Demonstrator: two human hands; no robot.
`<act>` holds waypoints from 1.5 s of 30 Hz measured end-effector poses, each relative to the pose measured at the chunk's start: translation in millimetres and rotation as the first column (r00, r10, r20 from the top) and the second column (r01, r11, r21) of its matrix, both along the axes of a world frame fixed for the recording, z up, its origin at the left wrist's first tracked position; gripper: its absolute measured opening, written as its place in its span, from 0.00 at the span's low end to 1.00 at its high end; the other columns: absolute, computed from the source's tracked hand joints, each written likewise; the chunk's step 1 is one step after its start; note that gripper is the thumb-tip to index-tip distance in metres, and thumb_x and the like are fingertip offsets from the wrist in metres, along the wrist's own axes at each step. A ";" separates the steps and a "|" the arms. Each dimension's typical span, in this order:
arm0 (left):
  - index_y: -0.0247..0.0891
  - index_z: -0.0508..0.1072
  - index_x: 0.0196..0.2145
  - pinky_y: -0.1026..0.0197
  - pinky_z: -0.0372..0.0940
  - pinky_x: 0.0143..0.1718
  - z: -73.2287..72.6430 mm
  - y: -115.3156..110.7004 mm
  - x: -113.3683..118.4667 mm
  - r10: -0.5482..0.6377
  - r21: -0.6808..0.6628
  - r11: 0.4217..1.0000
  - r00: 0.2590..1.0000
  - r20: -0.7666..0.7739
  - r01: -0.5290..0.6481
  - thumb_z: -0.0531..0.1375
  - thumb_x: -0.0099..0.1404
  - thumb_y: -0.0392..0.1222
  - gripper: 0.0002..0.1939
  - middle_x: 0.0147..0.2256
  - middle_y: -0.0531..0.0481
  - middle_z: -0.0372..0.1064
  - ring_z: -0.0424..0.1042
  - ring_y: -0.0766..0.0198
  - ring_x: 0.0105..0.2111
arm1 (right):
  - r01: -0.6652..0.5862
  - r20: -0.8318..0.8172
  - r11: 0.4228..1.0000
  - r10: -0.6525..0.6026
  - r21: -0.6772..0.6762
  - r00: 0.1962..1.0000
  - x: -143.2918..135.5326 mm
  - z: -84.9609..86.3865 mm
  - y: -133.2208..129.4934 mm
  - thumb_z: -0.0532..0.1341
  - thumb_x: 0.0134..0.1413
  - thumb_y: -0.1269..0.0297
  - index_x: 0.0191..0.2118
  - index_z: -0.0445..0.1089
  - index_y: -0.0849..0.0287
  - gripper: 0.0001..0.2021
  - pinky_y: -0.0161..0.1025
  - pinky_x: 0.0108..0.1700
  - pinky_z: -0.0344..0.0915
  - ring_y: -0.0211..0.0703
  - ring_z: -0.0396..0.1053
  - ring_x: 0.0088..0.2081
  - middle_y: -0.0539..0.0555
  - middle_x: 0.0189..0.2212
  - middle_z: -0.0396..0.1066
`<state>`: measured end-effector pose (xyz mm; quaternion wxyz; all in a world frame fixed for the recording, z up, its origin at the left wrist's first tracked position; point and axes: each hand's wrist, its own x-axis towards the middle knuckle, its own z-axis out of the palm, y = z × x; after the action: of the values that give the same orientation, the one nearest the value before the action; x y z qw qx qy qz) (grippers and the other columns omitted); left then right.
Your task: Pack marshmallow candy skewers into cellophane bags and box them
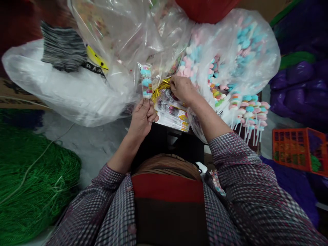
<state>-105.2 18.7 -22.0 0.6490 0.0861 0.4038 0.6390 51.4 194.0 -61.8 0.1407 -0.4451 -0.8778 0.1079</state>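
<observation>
My left hand point(144, 116) is closed round the lower end of a candy stick in a clear wrapper point(146, 80). The packet stands upright above the fist, showing blue, pink and white candies. My right hand point(183, 89) reaches to a bunch of gold twist ties point(163, 85), its fingers pinched together at the right end of the bunch. Whether a tie is between those fingertips is hidden. Just below the ties lies a stack of printed cards point(173, 118) with yellow corners.
Candy lollipops on white sticks point(252, 114) lie to the right, under a clear bag of pastel candies point(243, 48). A white plastic bag point(77, 89) with a striped knit glove point(63, 48) is at left. Green netting point(33, 177) and an orange crate point(289, 148) flank me.
</observation>
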 end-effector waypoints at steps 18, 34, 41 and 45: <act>0.40 0.66 0.28 0.71 0.55 0.16 1.4 5.3 4.5 -0.035 -0.004 0.999 0.995 -0.090 0.034 0.62 0.72 0.48 0.16 0.15 0.65 0.46 0.45 0.76 0.12 | 0.022 -0.563 0.881 -0.321 -0.473 0.761 25.7 6.9 -39.5 0.64 0.63 0.54 0.31 0.66 0.56 0.14 0.32 0.22 0.63 0.34 0.65 0.20 0.46 0.19 0.68; 0.41 0.59 0.25 0.69 0.46 0.14 -0.7 12.9 30.7 -0.144 0.030 0.987 0.955 -0.261 0.157 0.52 0.74 0.32 0.17 0.15 0.63 0.47 0.44 0.76 0.12 | 0.121 -0.495 0.959 -0.237 -0.255 0.836 -12.2 46.9 -131.7 0.58 0.65 0.62 0.34 0.66 0.54 0.07 0.39 0.37 0.68 0.40 0.70 0.30 0.48 0.26 0.71; 0.41 0.60 0.26 0.71 0.47 0.14 -3.1 10.0 32.7 -0.088 0.067 0.992 0.965 -0.248 0.107 0.53 0.75 0.35 0.17 0.15 0.63 0.47 0.46 0.76 0.12 | 0.084 -0.574 0.946 -0.259 -0.313 0.777 -4.7 41.8 -138.8 0.60 0.66 0.54 0.37 0.68 0.53 0.10 0.39 0.35 0.68 0.40 0.70 0.27 0.46 0.23 0.70; 0.39 0.64 0.25 0.70 0.47 0.14 2.1 5.4 35.9 -0.150 0.076 0.983 0.967 -0.206 0.169 0.54 0.75 0.38 0.18 0.14 0.63 0.48 0.45 0.76 0.11 | 0.004 -0.638 0.905 -0.303 -0.426 0.708 4.2 42.0 -142.2 0.61 0.62 0.43 0.32 0.68 0.54 0.18 0.37 0.31 0.66 0.37 0.67 0.23 0.46 0.21 0.69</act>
<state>-69.3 24.0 -19.8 0.6500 0.2121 0.4284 0.5908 55.6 51.8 -19.8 0.3738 -0.4642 -0.6797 0.4275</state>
